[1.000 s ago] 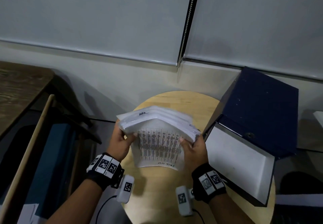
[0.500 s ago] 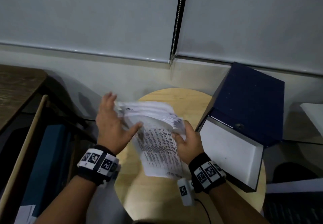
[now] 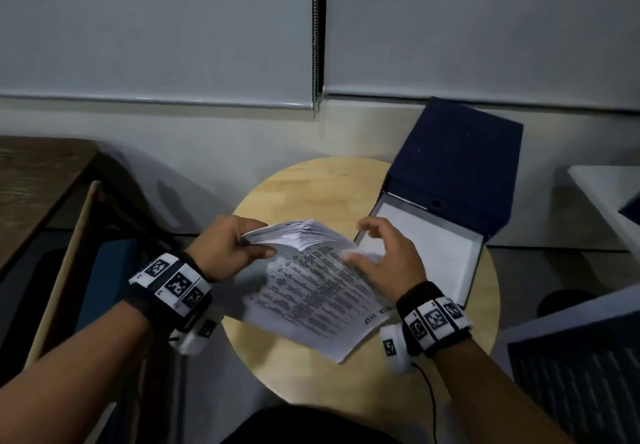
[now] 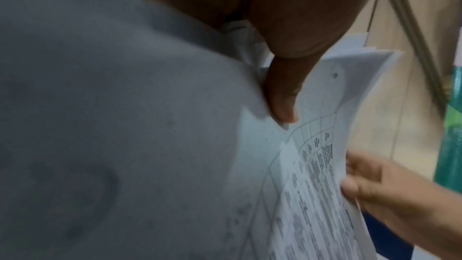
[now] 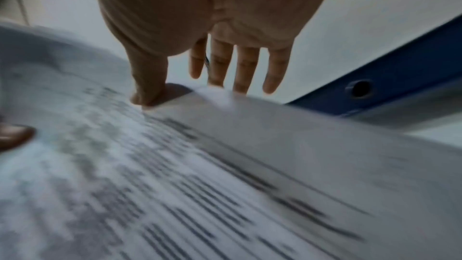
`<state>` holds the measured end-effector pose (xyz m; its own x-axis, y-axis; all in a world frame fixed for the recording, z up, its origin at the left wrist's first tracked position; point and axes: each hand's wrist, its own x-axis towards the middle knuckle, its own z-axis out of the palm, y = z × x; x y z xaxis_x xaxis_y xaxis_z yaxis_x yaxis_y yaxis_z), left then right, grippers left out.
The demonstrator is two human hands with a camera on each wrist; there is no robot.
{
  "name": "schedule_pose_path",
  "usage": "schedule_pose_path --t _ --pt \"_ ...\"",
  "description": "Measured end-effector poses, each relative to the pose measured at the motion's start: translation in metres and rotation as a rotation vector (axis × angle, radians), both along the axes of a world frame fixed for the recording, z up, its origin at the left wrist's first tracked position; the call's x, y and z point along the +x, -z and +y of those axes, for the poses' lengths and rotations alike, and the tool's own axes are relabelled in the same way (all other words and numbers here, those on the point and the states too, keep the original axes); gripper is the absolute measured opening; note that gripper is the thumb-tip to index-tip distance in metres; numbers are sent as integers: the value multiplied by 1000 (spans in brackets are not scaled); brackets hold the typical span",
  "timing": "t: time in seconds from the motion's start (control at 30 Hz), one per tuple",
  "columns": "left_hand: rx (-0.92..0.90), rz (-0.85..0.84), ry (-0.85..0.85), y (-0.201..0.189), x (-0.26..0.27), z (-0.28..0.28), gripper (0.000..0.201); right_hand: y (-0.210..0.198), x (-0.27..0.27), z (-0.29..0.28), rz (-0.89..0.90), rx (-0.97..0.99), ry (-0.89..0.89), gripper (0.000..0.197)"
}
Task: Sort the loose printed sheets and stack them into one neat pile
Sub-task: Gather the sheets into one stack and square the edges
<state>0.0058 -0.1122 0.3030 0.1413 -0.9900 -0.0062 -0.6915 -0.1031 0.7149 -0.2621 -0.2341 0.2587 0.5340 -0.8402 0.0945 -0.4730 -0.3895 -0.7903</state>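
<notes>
Above the surface [image 3: 311, 184], the left hand [image 3: 225, 249] pinches the sheets [image 3: 311, 277] at their far-left corner, long axis running toward the relaxed, thumb-touching right hand [image 3: 384, 256].

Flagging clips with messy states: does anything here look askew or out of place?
Yes. The stack of sheets is fanned and uneven at its far edge, and its printed top sheet hangs skewed over the round table. The left hand grips one end; the right hand touches the other with straight fingers. Nothing looks torn or spilled.
</notes>
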Motion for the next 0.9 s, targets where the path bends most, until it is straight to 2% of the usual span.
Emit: schedule_pose_path --t 0.03,0.13,0.17,0.23,0.33,0.4,0.53,0.6,0.63,0.7,0.73,0.8,0.83,0.9 --pt "15 50 -60 3 -2 8 15 8 -16 2 1 25 64 59" --pt "20 268 -264 6 1 36 37 34 -61 18 -161 180 243 68" --pt "3 347 -321 6 2 45 33 42 -72 25 -224 251 268 71" --pt "-51 490 -415 3 -1 61 19 55 -86 36 -376 440 251 80" --pt "-183 752 -496 0 -18 73 26 65 -92 44 -576 702 170 95" --pt "-239 826 -483 -1 -29 74 32 62 -93 43 -636 766 114 99" --pt "-265 820 -440 0 -38 75 35 53 -96 31 -619 763 119 89" --pt "-264 831 -427 5 -37 75 31 50 -98 30 -523 696 126 74" --pt "-252 827 -421 10 -34 76 26 49 -98 32 -470 655 139 60" --pt "-205 689 -418 25 -23 75 34 66 -97 33 -407 639 252 33" --pt "-157 548 -404 32 -19 74 37 79 -98 33 -416 679 344 29" --pt "-64 319 -354 51 -15 71 30 96 -94 37 -527 888 503 40" --pt "-16 270 -356 61 -14 69 29 97 -91 39 -572 976 519 42" --pt "42 320 -313 84 -15 66 16 93 -82 43 -579 951 450 31"
